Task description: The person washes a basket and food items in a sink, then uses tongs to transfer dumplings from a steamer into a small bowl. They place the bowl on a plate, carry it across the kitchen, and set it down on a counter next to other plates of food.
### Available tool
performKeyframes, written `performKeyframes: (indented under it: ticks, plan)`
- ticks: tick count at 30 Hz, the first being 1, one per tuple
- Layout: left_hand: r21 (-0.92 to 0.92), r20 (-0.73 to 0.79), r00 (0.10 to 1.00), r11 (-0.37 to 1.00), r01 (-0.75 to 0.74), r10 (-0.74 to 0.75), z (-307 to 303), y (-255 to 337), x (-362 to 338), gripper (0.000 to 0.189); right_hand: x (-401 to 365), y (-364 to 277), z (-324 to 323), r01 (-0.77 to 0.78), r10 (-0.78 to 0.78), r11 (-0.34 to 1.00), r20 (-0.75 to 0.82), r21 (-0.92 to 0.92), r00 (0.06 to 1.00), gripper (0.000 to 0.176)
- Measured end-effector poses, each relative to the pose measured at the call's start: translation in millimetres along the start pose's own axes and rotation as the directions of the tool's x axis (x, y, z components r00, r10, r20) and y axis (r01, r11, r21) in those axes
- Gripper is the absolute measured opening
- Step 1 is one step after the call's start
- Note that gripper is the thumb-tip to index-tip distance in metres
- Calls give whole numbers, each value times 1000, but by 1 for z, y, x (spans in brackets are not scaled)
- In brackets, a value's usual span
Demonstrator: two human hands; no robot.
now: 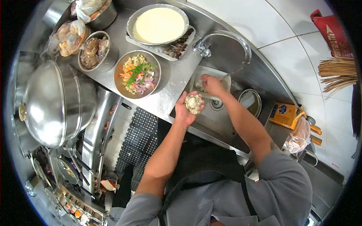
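My left hand (184,111) is palm up and cupped round a heap of pale beige rounded pieces (194,104), which look like mushrooms. It is over the near left edge of the sink (205,118). My right hand (212,85) reaches down into a white rectangular tray (215,71) in the sink, fingers curled; what they hold is hidden. A few similar pale pieces show beside its fingertips. Water runs from the curved faucet (230,34) into the tray, just beyond my right hand.
On the steel counter are a bowl of cut vegetables (155,62), a pot of cream-coloured liquid (160,24) and a pot of bagged food (90,52). A large lidded steamer (49,101) stands left. A metal bowl (250,101) and yellow packet (284,115) are right.
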State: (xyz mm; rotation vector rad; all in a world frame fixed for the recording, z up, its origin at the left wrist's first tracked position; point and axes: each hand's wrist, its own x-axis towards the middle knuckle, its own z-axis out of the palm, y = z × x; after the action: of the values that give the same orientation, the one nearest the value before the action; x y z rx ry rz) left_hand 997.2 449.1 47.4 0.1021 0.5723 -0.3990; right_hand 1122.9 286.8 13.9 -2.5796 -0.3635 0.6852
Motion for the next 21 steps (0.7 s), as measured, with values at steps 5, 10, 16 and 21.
performKeyframes:
  ticks: [5,10,16,21]
  plan:
    - [28,-4,1000,1000,-6,6,9,0,-7,43,31,20,55,143,-120,957,104,-251,987,28]
    - [38,-31,1000,999,5,-4,9,-1,-5,43,60,47,82,6,29,964,128,-266,991,29]
    - [40,-5,1000,999,0,1,3,0,-4,45,40,54,59,-335,286,659,188,673,940,20]
    - [59,-31,1000,998,4,-2,6,0,-4,46,22,72,55,-292,93,-289,330,912,939,14]
